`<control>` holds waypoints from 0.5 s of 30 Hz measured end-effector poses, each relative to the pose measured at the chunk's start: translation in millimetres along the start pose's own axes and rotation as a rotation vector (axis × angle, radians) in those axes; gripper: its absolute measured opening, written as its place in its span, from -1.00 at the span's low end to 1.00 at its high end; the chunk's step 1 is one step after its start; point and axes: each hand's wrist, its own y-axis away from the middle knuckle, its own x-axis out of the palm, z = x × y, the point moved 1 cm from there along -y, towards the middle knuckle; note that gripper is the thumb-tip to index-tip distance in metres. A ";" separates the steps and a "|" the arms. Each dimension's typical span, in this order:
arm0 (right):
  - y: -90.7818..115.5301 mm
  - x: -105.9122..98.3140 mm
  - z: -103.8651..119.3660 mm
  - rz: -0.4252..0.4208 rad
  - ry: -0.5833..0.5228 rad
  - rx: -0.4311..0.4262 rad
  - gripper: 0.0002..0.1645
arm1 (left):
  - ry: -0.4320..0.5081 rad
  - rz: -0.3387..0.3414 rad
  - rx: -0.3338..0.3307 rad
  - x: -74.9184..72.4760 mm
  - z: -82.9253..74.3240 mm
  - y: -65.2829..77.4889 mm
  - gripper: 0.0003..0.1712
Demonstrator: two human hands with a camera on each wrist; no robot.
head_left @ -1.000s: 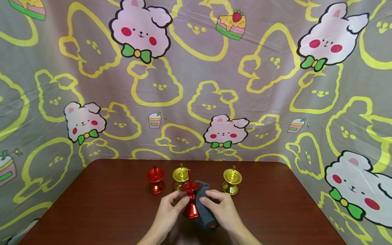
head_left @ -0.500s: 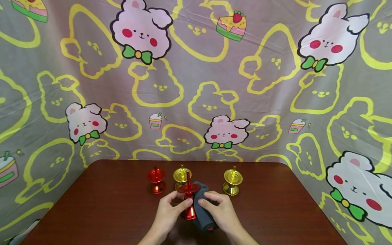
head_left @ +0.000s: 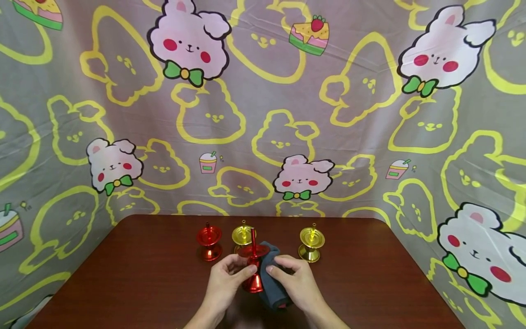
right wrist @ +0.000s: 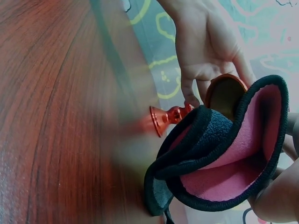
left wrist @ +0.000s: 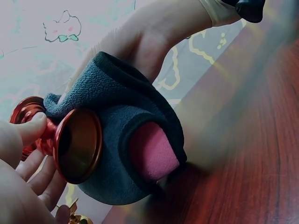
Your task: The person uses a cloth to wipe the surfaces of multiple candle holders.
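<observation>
My left hand (head_left: 223,281) grips a shiny red candle holder (head_left: 253,282) round its narrow stem, thumb on the near side. The holder is raised over the table, its thin spike pointing up. Held in my right hand (head_left: 302,283) is a folded dark blue-grey cloth (head_left: 272,290) that lies against the holder's right side. The left wrist view shows the holder's hollow base (left wrist: 77,144) beside the cloth (left wrist: 117,93). Pink lining (right wrist: 229,177) shows in the cloth's folds in the right wrist view, where the cloth hides part of the holder.
A second red candle holder (head_left: 210,242) stands at the back left of the brown table (head_left: 135,269). One gold candle holder (head_left: 242,234) stands behind the held one, partly hidden. Another gold candle holder (head_left: 311,244) stands further right. A patterned curtain (head_left: 246,137) hangs behind the table.
The held candle holder and the cloth have shifted slightly to the left, with the left thumb moving a little on the stem. Both hands keep their grip; the standing holders have not moved.
</observation>
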 end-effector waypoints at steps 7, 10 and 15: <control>-1.2 -1.4 -1.3 -0.028 0.010 -0.010 -0.74 | -0.020 0.046 0.029 0.5 0.1 -0.5 -0.59; -1.5 -1.8 -1.8 -0.030 0.016 -0.009 -0.73 | -0.027 0.065 0.038 0.8 -0.2 0.7 -0.57; -1.7 -2.1 -1.2 -0.030 0.010 0.005 -0.70 | -0.039 0.120 0.047 0.2 -0.7 2.7 -0.56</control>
